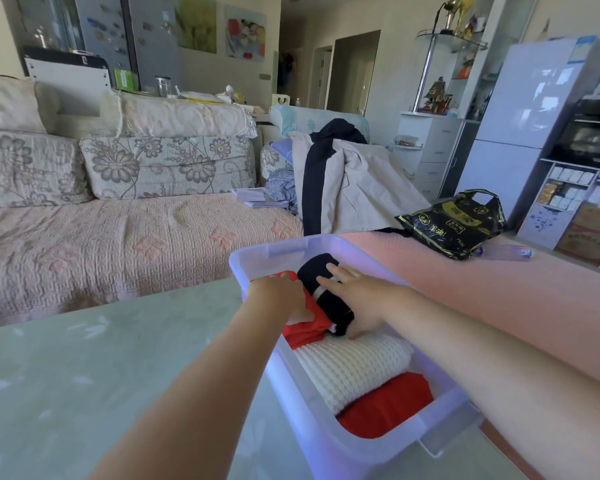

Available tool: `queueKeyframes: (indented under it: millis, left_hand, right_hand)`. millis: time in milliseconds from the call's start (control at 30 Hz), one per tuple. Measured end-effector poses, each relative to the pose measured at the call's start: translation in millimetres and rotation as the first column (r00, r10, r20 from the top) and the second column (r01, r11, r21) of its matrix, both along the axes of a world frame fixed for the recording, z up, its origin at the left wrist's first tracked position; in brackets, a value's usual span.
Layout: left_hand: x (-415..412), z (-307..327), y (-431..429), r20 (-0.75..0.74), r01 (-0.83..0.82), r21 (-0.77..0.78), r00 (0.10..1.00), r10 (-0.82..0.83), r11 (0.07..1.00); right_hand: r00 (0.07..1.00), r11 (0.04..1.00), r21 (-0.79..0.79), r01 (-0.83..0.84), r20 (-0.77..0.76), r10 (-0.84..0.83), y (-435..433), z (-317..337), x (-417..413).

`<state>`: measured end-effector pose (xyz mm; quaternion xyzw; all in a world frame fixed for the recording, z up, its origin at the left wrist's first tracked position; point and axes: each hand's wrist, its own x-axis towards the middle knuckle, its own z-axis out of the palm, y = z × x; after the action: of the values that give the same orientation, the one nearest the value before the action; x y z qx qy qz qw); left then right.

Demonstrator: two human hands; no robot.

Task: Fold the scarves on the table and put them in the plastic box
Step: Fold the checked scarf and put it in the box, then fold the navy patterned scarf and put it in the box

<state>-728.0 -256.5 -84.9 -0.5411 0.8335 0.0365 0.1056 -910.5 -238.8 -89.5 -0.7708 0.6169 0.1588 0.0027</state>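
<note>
Black folded scarf [336, 306] sits far in the clear plastic box [286, 372] under my flat, straight-fingered right hand [364, 299]. My left hand [278, 292] presses the red scarf [305, 330] beside it, its fingers' curl unclear. Cream knitted scarf [354, 368] is already packed, so I judge the task nearly finished.

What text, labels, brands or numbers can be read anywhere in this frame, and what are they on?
Nothing is legible in this frame.
Black plastic bag: gold printed characters, too blurred to read.
White fridge: blue sticker at its top, too small to read.
Cardboard boxes at the right: printing, too blurred.
Plastic box and folded scarves in it: no print seen.
</note>
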Motion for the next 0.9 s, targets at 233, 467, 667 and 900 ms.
queueKeyframes:
  millis: [233,467,667,900]
  left_hand:
    - [-3,-3,-4,0.109,0.025,0.017,0.994,-0.027,1.000]
    - [-2,-6,-4,0.095,0.045,0.009,0.994,-0.046,0.999]
    - [11,15,13,-0.440,0.021,-0.129,0.894,-0.077,0.991]
    - [113,39,69,-0.728,-0.177,-0.297,0.678,-0.103,0.938]
  right_hand:
    - [0.978,0.990,0.066,0.122,0.160,-0.131,-16,-11,10]
    - [0.897,0.974,0.133,0.180,0.383,-0.219,-1,4,13]
    - [0.807,0.972,-0.139,0.188,0.586,-0.072,23,23,39]
    - [0.734,0.958,-0.265,0.108,0.671,0.103,68,67,123]
